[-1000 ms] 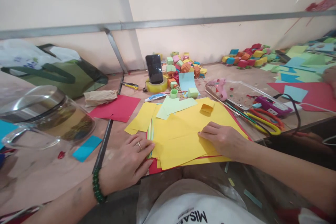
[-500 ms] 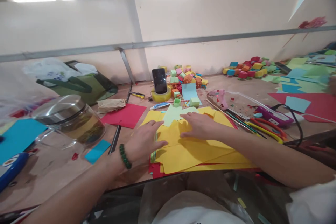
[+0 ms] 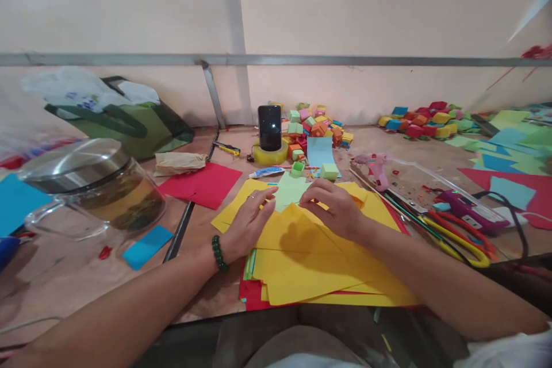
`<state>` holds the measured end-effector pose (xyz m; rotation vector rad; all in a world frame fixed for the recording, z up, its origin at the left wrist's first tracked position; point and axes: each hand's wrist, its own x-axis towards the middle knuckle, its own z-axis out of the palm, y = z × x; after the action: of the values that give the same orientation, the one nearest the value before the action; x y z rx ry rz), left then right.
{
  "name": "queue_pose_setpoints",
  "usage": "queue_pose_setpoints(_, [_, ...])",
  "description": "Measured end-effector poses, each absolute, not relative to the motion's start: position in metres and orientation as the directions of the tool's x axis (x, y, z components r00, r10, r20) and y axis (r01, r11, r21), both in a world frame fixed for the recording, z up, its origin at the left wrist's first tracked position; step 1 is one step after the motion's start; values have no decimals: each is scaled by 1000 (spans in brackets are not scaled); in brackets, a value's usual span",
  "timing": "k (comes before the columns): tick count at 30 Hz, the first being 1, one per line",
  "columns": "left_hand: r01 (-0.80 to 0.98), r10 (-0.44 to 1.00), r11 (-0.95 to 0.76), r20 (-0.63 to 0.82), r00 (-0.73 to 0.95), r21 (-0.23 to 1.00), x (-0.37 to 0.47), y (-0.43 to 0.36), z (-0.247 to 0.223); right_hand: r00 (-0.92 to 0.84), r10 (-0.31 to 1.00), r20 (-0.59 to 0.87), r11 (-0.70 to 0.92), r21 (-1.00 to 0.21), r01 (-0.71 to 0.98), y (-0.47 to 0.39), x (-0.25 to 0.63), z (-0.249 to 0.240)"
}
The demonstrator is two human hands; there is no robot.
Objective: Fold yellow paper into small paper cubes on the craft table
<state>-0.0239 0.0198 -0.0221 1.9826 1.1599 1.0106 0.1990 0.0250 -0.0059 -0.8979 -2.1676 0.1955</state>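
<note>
My left hand (image 3: 249, 223) hovers over or rests on the left part of a stack of yellow paper sheets (image 3: 297, 276). Its thumb and fingers are apart, with nothing visible between them. Facing it, my right hand (image 3: 334, 210) is above the same stack, fingers loosely bent and nothing seen in them. Between the two hands lies a light green paper sheet (image 3: 290, 188), partly over the yellow paper. Just beyond it sit an open green paper box (image 3: 297, 169) and a closed pale green paper cube (image 3: 329, 171).
A glass mug of tea (image 3: 129, 201) with a steel lid stands left. Behind are a phone (image 3: 269, 127) on a tape roll (image 3: 271, 154) and piled paper cubes (image 3: 321, 126). On the right lie a pink glue gun (image 3: 376, 168), scissors (image 3: 457, 241) and a purple power strip (image 3: 463, 211).
The view has shifted and levelled. My left hand's fingers point further up, and my right hand's fingers have bent from a flatter spread. The papers look much the same.
</note>
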Motion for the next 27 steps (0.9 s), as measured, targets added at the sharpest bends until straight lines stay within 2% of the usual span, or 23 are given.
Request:
queue_pose_setpoints(2, [398, 916, -367, 253, 311, 841, -24, 25, -25, -444, 739, 507, 662, -424, 618, 21, 197, -3])
queue_pose_setpoints(4, [413, 928, -315, 187, 321, 854, -25, 27, -28, -432, 844, 317, 536, -476, 697, 20, 194, -5])
queue_pose_setpoints(6, [444, 929, -295, 145, 341, 846, -25, 27, -29, -429, 892, 145, 430, -564, 705, 23, 192, -12])
queue_pose_setpoints(7, [456, 925, -300, 139, 354, 838, -24, 26, -28, -434, 895, 104, 400, -617, 677, 25, 191, -17])
queue_pose_setpoints(8, [460, 920, -311, 142, 366, 832, -24, 24, -26, -441, 891, 110, 395, -668, 630, 27, 191, -21])
queue_pose_setpoints(10, [437, 907, -349, 181, 381, 829, -23, 21, -22, -450, 857, 251, 483, -695, 533, 31, 193, -27])
queue_pose_setpoints(11, [418, 903, -372, 218, 372, 829, -23, 20, -20, -457, 813, 361, 570, -655, 496, 32, 194, -27])
queue_pose_setpoints(13, [381, 904, -398, 285, 320, 834, -23, 20, -18, -494, 652, 575, 758, -483, 438, 31, 197, -21])
queue_pose_setpoints(15, [351, 920, -370, 287, 265, 861, -23, 22, -19, -550, 469, 691, 879, -301, 370, 24, 197, -10])
queue_pose_setpoints(19, [265, 958, -247, 194, 212, 932, -25, 29, -22, -613, 265, 744, 952, -99, 291, 6, 194, 6])
queue_pose_setpoints(23, [239, 974, -208, 178, 138, 949, -28, 35, -23, -684, 91, 724, 967, 99, 234, -4, 193, 5])
queue_pose_setpoints(25, [259, 976, -201, 169, 138, 945, -30, 37, -23, -707, 31, 707, 970, 150, 193, -6, 194, 2])
queue_pose_setpoints(27, [237, 975, -182, 143, 170, 954, -30, 36, -24, -695, 22, 718, 974, 142, 178, -7, 195, 0])
